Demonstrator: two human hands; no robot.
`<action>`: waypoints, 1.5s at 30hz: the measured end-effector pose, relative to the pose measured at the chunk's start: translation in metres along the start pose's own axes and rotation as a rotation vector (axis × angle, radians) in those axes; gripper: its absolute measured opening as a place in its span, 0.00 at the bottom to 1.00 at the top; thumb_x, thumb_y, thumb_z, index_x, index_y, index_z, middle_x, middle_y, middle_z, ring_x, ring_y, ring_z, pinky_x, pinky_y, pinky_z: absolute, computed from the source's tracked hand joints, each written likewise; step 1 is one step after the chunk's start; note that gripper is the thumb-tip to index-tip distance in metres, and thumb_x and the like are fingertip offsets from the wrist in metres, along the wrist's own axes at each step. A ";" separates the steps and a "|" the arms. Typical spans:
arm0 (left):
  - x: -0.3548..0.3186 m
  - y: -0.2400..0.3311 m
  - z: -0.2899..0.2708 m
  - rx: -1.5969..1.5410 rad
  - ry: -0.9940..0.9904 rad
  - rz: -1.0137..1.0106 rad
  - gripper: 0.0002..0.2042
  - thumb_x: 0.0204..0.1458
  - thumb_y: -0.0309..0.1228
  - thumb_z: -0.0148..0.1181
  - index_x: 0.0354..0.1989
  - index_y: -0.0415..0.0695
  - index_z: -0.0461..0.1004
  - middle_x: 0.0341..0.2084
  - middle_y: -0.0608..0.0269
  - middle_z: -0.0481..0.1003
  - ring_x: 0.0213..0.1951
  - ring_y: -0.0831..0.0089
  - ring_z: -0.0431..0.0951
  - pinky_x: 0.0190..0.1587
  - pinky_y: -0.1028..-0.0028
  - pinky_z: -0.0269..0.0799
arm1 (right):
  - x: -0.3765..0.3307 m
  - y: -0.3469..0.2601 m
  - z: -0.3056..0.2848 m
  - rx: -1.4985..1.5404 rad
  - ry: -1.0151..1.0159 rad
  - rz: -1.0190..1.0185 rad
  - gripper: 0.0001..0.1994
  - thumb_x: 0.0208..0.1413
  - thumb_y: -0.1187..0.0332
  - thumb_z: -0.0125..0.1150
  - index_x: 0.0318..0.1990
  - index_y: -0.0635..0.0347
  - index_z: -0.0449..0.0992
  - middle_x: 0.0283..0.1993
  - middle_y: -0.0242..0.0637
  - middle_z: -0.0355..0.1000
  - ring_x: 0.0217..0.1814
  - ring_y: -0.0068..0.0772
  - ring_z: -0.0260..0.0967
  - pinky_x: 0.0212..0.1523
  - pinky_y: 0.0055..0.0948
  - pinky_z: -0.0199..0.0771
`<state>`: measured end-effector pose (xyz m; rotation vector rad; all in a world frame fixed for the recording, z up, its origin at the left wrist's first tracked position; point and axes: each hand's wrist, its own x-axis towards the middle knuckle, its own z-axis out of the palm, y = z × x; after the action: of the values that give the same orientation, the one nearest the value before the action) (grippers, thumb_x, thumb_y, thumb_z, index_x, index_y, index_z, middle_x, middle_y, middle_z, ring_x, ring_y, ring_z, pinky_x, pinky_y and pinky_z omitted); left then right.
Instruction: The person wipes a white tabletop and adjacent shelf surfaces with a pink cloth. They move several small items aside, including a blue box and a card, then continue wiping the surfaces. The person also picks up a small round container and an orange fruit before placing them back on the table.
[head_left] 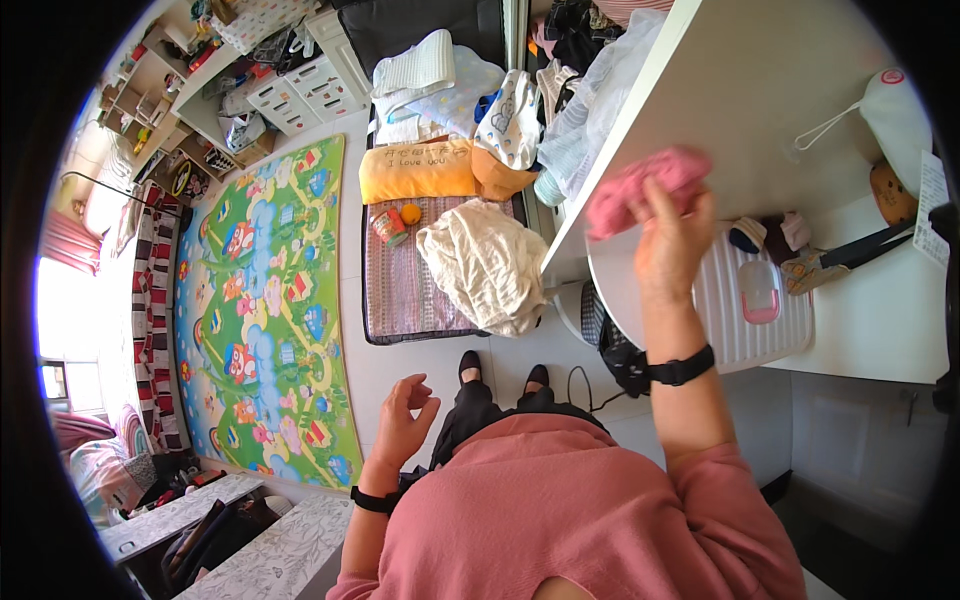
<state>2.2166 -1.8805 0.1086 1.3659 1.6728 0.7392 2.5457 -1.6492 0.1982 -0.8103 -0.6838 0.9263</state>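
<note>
My right hand (668,235) is raised over the edge of a white shelf top (760,90) and grips a pink cloth (645,185), which is pressed against that surface. My left hand (405,420) hangs free at my side above the floor, fingers loosely curled and apart, holding nothing. Both wrists wear black bands. Just beyond the right hand lies a white ribbed board (750,310) with a small pink case (760,292) on it.
A low bed (400,290) on the floor holds a crumpled cream cloth (487,262), an orange pillow (415,170), a can and an orange ball. A colourful play mat (265,310) lies to the left. White drawers (300,95) stand beyond. Scissors (830,265) lie on the shelf.
</note>
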 end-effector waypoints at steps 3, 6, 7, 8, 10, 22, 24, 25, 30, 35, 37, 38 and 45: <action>0.005 -0.004 -0.005 0.014 0.000 0.001 0.18 0.52 0.23 0.64 0.52 0.37 0.71 0.36 0.57 0.77 0.37 0.71 0.80 0.43 0.72 0.77 | 0.011 -0.030 0.023 -0.136 -0.080 -0.405 0.17 0.55 0.80 0.65 0.51 0.63 0.70 0.54 0.38 0.69 0.52 0.29 0.70 0.51 0.33 0.77; 0.008 -0.009 -0.007 0.029 -0.004 0.001 0.18 0.51 0.24 0.64 0.51 0.35 0.71 0.36 0.54 0.77 0.36 0.68 0.81 0.41 0.71 0.78 | 0.016 -0.012 0.025 -0.332 -0.127 -0.626 0.18 0.55 0.77 0.67 0.52 0.64 0.70 0.59 0.41 0.64 0.57 0.29 0.66 0.52 0.29 0.73; 0.008 -0.010 -0.007 0.029 -0.007 -0.001 0.18 0.51 0.24 0.64 0.51 0.35 0.71 0.36 0.54 0.77 0.36 0.68 0.82 0.42 0.70 0.78 | 0.016 0.001 0.020 -0.602 -0.096 -0.782 0.19 0.54 0.74 0.68 0.52 0.64 0.70 0.59 0.42 0.62 0.56 0.33 0.66 0.54 0.31 0.70; 0.007 -0.011 -0.007 0.025 -0.009 -0.005 0.18 0.51 0.24 0.64 0.51 0.35 0.71 0.36 0.54 0.77 0.36 0.67 0.82 0.42 0.70 0.78 | 0.016 0.020 0.016 -0.604 -0.076 -0.803 0.20 0.52 0.71 0.69 0.50 0.64 0.70 0.53 0.41 0.64 0.53 0.35 0.65 0.53 0.31 0.68; 0.005 -0.012 -0.006 0.060 -0.009 -0.026 0.18 0.51 0.24 0.64 0.51 0.35 0.71 0.36 0.54 0.77 0.36 0.67 0.82 0.42 0.70 0.78 | 0.006 0.057 -0.004 -0.678 -0.156 -0.798 0.22 0.54 0.77 0.64 0.57 0.63 0.68 0.57 0.36 0.65 0.59 0.28 0.63 0.58 0.28 0.68; 0.010 -0.003 0.000 0.126 -0.054 -0.057 0.19 0.52 0.25 0.63 0.52 0.35 0.71 0.36 0.54 0.77 0.37 0.66 0.81 0.42 0.70 0.78 | -0.035 0.149 -0.086 -0.284 0.164 0.440 0.17 0.48 0.75 0.71 0.41 0.64 0.69 0.38 0.37 0.73 0.33 0.24 0.73 0.30 0.25 0.77; 0.009 -0.007 0.000 0.136 -0.046 -0.048 0.19 0.52 0.25 0.63 0.52 0.35 0.71 0.36 0.54 0.77 0.37 0.66 0.81 0.42 0.70 0.78 | -0.049 0.148 -0.110 -0.260 0.215 0.612 0.17 0.48 0.74 0.71 0.42 0.65 0.68 0.36 0.39 0.74 0.30 0.26 0.74 0.25 0.26 0.78; 0.008 -0.010 -0.001 0.142 -0.047 -0.053 0.19 0.52 0.25 0.63 0.52 0.35 0.71 0.36 0.54 0.77 0.37 0.66 0.81 0.42 0.70 0.78 | -0.055 0.150 -0.123 -0.246 0.287 0.625 0.17 0.48 0.74 0.70 0.43 0.64 0.68 0.35 0.39 0.74 0.28 0.28 0.75 0.23 0.27 0.78; -0.006 -0.028 -0.004 0.179 -0.061 -0.187 0.19 0.53 0.25 0.62 0.54 0.36 0.70 0.37 0.56 0.78 0.39 0.69 0.80 0.44 0.70 0.77 | -0.034 0.181 -0.183 -0.387 0.483 0.471 0.19 0.50 0.72 0.69 0.47 0.64 0.68 0.37 0.44 0.75 0.33 0.37 0.78 0.30 0.32 0.80; -0.015 -0.046 0.002 0.149 -0.059 -0.263 0.19 0.53 0.25 0.63 0.54 0.37 0.70 0.39 0.54 0.78 0.40 0.66 0.81 0.45 0.69 0.78 | 0.019 0.213 -0.211 -1.454 0.391 0.098 0.28 0.52 0.62 0.67 0.56 0.66 0.64 0.53 0.58 0.72 0.52 0.60 0.72 0.54 0.47 0.73; -0.017 -0.052 0.004 0.166 -0.056 -0.297 0.19 0.53 0.25 0.63 0.54 0.37 0.70 0.38 0.54 0.78 0.40 0.66 0.81 0.45 0.69 0.78 | 0.020 0.233 -0.215 -1.629 0.289 0.234 0.31 0.53 0.58 0.65 0.59 0.67 0.61 0.53 0.61 0.70 0.53 0.60 0.72 0.55 0.49 0.73; -0.017 -0.056 0.006 0.165 -0.047 -0.304 0.19 0.53 0.25 0.63 0.54 0.37 0.70 0.38 0.54 0.78 0.40 0.66 0.81 0.45 0.69 0.78 | 0.021 0.245 -0.217 -1.712 0.229 0.239 0.33 0.54 0.56 0.63 0.60 0.67 0.59 0.54 0.63 0.70 0.54 0.60 0.72 0.55 0.50 0.72; -0.025 -0.088 0.012 0.188 -0.004 -0.419 0.19 0.51 0.25 0.63 0.51 0.36 0.71 0.37 0.54 0.77 0.36 0.64 0.80 0.42 0.68 0.77 | 0.051 0.292 -0.256 -1.564 0.225 0.626 0.26 0.47 0.65 0.60 0.51 0.74 0.67 0.43 0.61 0.76 0.50 0.58 0.76 0.52 0.45 0.76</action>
<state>2.1862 -1.9266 0.0345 1.0806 1.9788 0.3445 2.6504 -1.5757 -0.1720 -2.5786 -0.9237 0.6787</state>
